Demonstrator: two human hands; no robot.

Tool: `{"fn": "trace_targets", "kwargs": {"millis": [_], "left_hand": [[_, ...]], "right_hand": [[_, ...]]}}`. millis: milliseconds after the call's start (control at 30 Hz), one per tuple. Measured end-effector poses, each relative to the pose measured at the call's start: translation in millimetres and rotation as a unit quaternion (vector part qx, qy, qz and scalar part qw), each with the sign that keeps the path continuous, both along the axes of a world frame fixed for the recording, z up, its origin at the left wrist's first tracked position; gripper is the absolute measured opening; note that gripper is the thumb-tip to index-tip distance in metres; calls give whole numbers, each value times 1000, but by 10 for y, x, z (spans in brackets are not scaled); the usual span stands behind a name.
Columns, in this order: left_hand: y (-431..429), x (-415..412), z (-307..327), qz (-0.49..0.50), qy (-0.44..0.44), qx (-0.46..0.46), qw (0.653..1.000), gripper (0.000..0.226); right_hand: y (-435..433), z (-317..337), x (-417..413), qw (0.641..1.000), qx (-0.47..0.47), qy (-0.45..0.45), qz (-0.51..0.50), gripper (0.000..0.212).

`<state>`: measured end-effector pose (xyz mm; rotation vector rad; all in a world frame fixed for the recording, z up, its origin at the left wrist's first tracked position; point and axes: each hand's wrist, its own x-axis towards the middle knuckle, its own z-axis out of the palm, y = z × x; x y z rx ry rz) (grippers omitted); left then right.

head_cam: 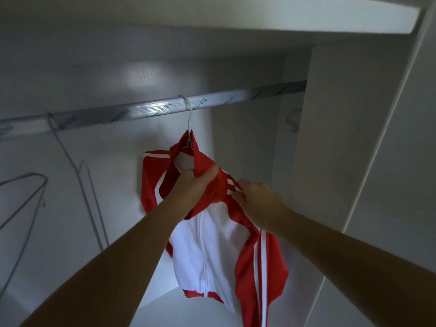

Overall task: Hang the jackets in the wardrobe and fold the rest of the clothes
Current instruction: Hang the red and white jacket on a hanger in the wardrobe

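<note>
Rail (151,109): spans the wardrobe to the right side panel (330,138), with an open stretch between the hanger hook (187,109) and that panel.
Shelf (283,22): closes the space overhead, leaving a gap above the rail.
Wire hangers (80,185): hang tilted at the left, their wires reaching down into that side; open room lies between them and the jacket (212,244).
Jacket: fills the middle, with the left hand (195,185) and right hand (259,197) on it.
Side panel: stands near the jacket's right sleeve.
Back wall (106,79): lies well behind the rail.
</note>
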<state>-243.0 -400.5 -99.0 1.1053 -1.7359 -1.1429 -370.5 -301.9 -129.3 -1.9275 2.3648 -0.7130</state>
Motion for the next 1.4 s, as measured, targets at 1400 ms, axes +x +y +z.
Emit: {"fn": "trace_targets", "kwargs": {"millis": [1400], "left_hand": [[-674,955,-755,381,-131,-29,915,25]], "right_hand": [[-249,55,-74,978,-45,199,-33,30]]}}
